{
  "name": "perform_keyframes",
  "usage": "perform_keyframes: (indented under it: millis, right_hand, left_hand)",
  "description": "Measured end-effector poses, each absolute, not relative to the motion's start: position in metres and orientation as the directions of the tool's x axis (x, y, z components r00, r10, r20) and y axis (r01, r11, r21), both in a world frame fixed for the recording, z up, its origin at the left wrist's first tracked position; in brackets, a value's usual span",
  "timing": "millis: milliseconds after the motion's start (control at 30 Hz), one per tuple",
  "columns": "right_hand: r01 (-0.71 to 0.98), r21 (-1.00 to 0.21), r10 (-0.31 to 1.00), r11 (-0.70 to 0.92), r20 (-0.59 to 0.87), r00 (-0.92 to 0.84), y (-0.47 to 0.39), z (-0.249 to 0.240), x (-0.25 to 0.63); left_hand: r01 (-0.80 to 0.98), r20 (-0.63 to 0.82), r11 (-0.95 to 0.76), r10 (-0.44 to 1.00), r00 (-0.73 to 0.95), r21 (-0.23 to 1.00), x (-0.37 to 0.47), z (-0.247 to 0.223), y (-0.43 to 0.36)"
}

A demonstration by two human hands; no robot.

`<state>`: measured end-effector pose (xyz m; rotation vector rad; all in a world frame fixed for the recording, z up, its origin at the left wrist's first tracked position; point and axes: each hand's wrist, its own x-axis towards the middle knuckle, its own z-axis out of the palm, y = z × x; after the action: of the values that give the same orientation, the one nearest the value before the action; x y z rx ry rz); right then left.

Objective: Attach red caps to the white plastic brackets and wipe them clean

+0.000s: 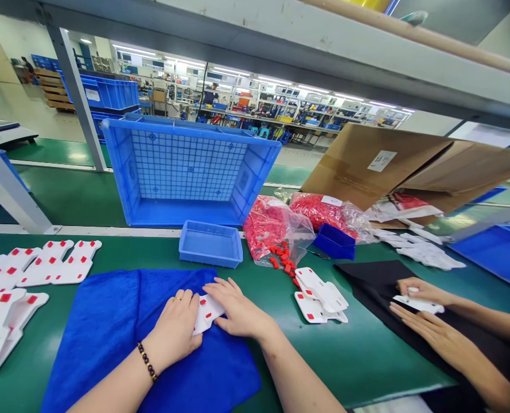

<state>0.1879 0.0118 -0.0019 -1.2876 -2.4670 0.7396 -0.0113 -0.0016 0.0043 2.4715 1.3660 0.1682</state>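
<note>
Hands: left hand (175, 332), right hand (237, 312) grip white plastic part (206, 312) | labels unreadable

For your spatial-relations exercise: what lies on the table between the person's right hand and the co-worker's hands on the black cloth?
In the head view, a small stack of white plates with red inserts lies on the green table between the right hand and the co-worker's hands.

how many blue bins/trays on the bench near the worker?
3. Large crate tipped open toward the camera behind the belt; small light-blue tray just before it; small dark-blue tray by the red-parts bags. Others may sit outside the frame.
</note>
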Motion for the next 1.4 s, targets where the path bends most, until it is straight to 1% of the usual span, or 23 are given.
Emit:
perform_keyframes:
  millis: [133,233,333,467,533,600,733,1000,1267,1400]
  right_hand:
    - [0.696,-0.51,0.804,0.505,-0.014,-0.594,0.011,0.003,0.186]
    - [0.708,-0.482,0.8,0.516,-0.025,-0.6,0.01,0.006,0.186]
    - [0.724,-0.47,0.799,0.504,-0.065,-0.598,0.01,0.007,0.187]
    - [0.74,-0.478,0.797,0.473,-0.125,-0.59,0.01,0.007,0.189]
    - [0.762,-0.455,0.809,0.461,-0.138,-0.572,0.009,0.008,0.187]
    - [0.79,-0.406,0.822,0.46,-0.141,-0.552,0.009,0.01,0.183]
    - [0.809,-0.319,0.81,0.495,-0.167,-0.562,0.009,0.014,0.173]
    - [0.814,-0.222,0.789,0.537,-0.208,-0.578,0.014,0.013,0.164]
    - [0.827,-0.198,0.805,0.526,-0.197,-0.56,0.011,0.013,0.163]
    - [0.828,-0.19,0.802,0.528,-0.21,-0.56,0.012,0.013,0.163]
  left_hand:
    - [0.782,-0.063,-0.516,0.82,0.569,0.348,-0.016,0.007,-0.001]
    - [0.777,-0.116,-0.516,0.802,0.586,0.36,-0.018,0.009,0.0]
    - [0.778,-0.166,-0.502,0.79,0.59,0.379,-0.019,0.011,0.001]
    - [0.773,-0.15,-0.493,0.797,0.586,0.399,-0.018,0.013,0.002]
    - [0.784,-0.127,-0.494,0.81,0.572,0.377,-0.016,0.012,0.002]
    - [0.798,-0.114,-0.496,0.821,0.559,0.342,-0.015,0.011,0.003]
    - [0.819,-0.095,-0.502,0.834,0.544,0.278,-0.01,0.009,0.001]
    - [0.837,-0.092,-0.504,0.842,0.531,0.214,-0.003,0.009,-0.002]
    - [0.839,-0.155,-0.511,0.828,0.539,0.186,0.002,0.018,-0.001]
    - [0.839,-0.152,-0.512,0.829,0.539,0.183,0.001,0.019,0.0]
